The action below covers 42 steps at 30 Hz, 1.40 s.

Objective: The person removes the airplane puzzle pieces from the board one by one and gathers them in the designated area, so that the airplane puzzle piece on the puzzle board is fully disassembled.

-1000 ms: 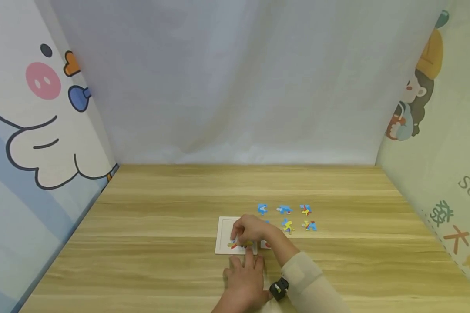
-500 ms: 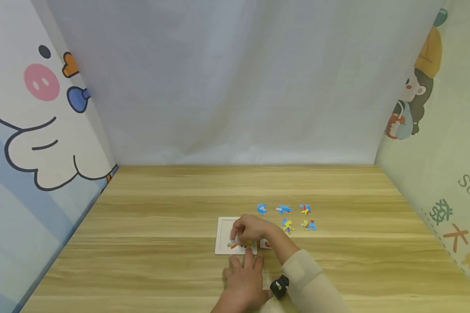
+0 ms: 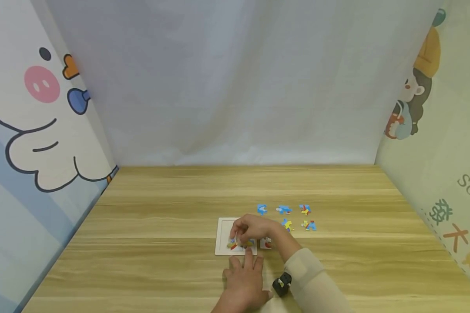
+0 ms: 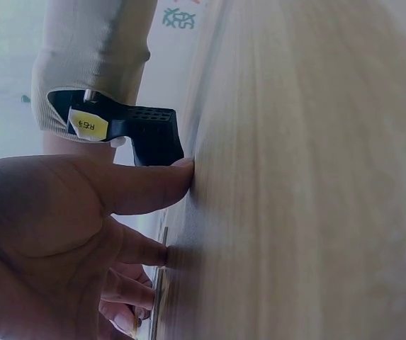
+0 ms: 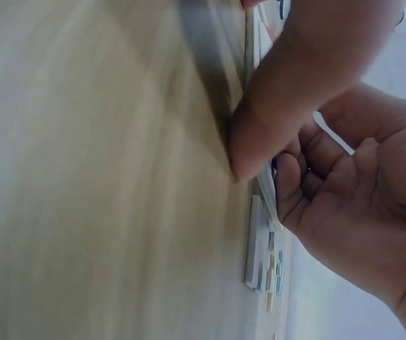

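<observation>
A white puzzle tray (image 3: 218,238) lies on the wooden table, with colourful puzzle pieces (image 3: 250,243) along its near side. My right hand (image 3: 254,228) reaches over the tray, thumb and fingertips pinching a small puzzle piece (image 3: 233,244) low at the tray's surface; the fingers hide much of it. Just in front, my left hand (image 3: 244,280) lies spread on the table, its fingertips right at the tray's near edge. In the left wrist view, the thumb (image 4: 153,188) of that hand is stretched out against the tabletop.
Several loose puzzle pieces (image 3: 284,209) are laid out in rows behind and right of the tray. Beside the tray's right edge sits a white tile with a red print (image 3: 265,243). A black wrist camera (image 3: 282,284) is worn at the right sleeve (image 3: 311,278). Curtains surround the table.
My right wrist and its camera have shifted slightly right, with the fingertips staying over the same spot in the tray. A blue piece beside the right hand is now covered. The left hand stays put.
</observation>
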### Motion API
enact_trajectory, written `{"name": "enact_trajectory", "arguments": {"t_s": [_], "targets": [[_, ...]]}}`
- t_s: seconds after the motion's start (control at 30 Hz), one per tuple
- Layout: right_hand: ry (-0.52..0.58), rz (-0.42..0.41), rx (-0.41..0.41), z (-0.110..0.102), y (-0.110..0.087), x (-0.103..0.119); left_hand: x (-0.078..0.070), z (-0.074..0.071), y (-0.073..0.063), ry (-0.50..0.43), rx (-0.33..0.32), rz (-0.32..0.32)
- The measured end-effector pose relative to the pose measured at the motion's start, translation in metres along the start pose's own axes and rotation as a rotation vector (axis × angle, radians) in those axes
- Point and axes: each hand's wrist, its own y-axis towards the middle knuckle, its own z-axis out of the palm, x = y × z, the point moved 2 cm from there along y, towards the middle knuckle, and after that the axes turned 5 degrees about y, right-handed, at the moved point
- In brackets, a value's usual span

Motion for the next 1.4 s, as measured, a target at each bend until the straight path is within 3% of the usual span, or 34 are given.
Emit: {"name": "enact_trajectory", "arguments": {"t_s": [0.27, 0.77, 1.03, 1.4], "targets": [[0.060, -0.003, -0.043, -0.008, -0.007, -0.001, 0.000, 0.000, 0.003, -0.027, 0.066, -0.005], [0.069, 0.013, -0.117, -0.006, -0.014, 0.002, 0.000, 0.001, 0.000, 0.010, 0.059, 0.004], [0.020, -0.017, -0.187, -0.003, -0.029, 0.004, -0.001, 0.001, -0.003, 0.050, 0.000, 0.004], [0.057, -0.018, -0.277, -0.007, -0.054, -0.002, -0.001, -0.002, -0.004, 0.035, 0.014, 0.009]]}}
